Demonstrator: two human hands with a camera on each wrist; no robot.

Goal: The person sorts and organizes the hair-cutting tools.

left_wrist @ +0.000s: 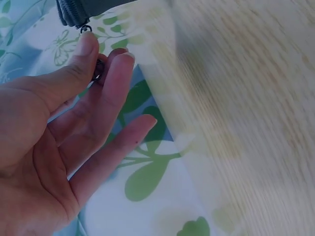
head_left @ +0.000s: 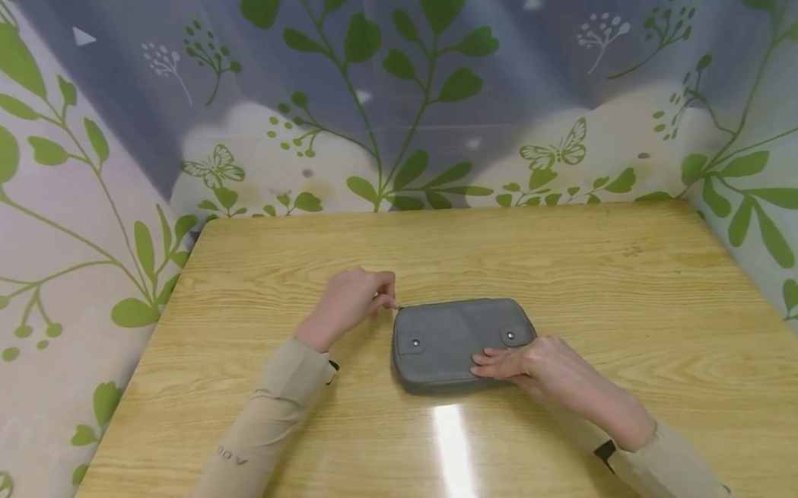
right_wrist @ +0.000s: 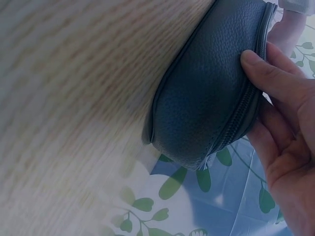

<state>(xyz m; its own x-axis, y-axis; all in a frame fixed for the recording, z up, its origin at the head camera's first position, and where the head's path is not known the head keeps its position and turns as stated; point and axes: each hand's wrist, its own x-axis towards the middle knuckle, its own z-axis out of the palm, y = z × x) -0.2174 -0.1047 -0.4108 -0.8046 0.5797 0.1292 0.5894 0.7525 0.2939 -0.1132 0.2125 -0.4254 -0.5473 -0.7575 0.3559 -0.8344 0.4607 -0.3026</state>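
Observation:
A grey zippered pouch (head_left: 456,344) with two small metal snaps lies flat on the wooden table. At its far left corner my left hand (head_left: 354,301) pinches the zipper pull between thumb and finger. The left wrist view shows the thumb (left_wrist: 86,46) right at the small dark metal ring of the pull (left_wrist: 86,28), with the other fingers spread apart. My right hand (head_left: 550,365) holds the pouch at its near right part, fingers across the top. In the right wrist view, its thumb (right_wrist: 261,66) presses the side wall by the zipper teeth (right_wrist: 238,115).
The wood-grain table (head_left: 289,248) extends around the pouch on all sides. Behind it and at both sides hangs a leaf-patterned curtain (head_left: 389,89). A bright strip of light reflects from the tabletop in front of the pouch.

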